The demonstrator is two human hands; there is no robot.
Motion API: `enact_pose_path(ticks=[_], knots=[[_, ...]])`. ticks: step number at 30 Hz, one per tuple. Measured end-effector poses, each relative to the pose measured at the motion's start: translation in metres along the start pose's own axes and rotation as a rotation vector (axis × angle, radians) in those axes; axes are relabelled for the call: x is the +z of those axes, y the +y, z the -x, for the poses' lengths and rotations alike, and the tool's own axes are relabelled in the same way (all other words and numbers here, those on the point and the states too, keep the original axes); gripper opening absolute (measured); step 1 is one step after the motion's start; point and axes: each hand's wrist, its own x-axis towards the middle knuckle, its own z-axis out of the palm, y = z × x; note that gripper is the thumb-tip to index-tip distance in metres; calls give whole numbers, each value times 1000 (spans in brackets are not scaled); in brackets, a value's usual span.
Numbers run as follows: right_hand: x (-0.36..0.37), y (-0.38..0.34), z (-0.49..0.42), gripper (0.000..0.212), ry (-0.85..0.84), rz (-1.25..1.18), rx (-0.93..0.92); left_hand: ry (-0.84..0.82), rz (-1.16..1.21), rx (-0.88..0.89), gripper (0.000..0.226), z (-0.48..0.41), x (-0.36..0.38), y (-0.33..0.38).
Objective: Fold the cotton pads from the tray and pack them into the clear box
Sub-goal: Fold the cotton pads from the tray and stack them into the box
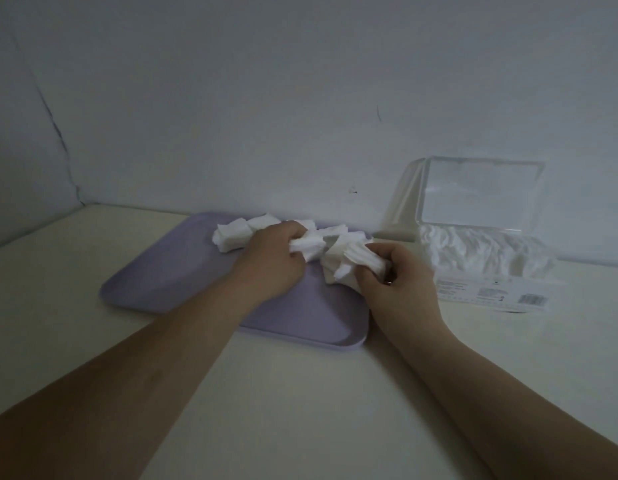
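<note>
On my feed both hands are over the far half of the lilac tray point(169, 282). The left hand point(276, 258) is closed knuckles-up, its fingers curled round a crumpled bunch of cotton pads point(309, 249). The right hand point(397, 282), just beside it at the tray's right edge, has fingers and thumb curled in a pinch on a second bunch point(363, 259). The two bunches sit very close, but in this dim light I cannot tell whether they touch.

Counted: two hands, one tray, one clear box point(487, 258). The loose pads point(233, 235) lie heaped along the tray's far edge, left of the left hand. I make out perhaps three or four, though white on white they run together.

The clear box stands on the table point(300, 393) to the right of the tray. Its lid point(480, 192) is raised upright near the wall point(300, 98). White pads fill the box to about the rim, and a printed label point(491, 294) shows on its front.
</note>
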Motion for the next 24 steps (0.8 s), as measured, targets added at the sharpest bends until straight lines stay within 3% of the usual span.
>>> enact_pose_path(ticks=[2, 4, 7, 13, 20, 24], knots=[[1, -1, 0, 25, -16, -10, 0, 80, 117, -44, 30, 7, -11, 0], [1, -2, 2, 28, -60, -17, -2, 106, 443, -140, 18, 19, -22, 8], [0, -3, 4, 31, -135, -32, 6, -25, 850, -278, 26, 39, -29, 11], [-1, -2, 4, 35, -198, -71, 77, -336, 741, -111, 41, 54, -19, -3], [0, 0, 2, 29, -236, -95, 84, -405, 630, -15, 80, 54, -19, -9], [0, 0, 2, 28, -231, -111, 70, -396, 553, 19, 82, 57, -20, -7]])
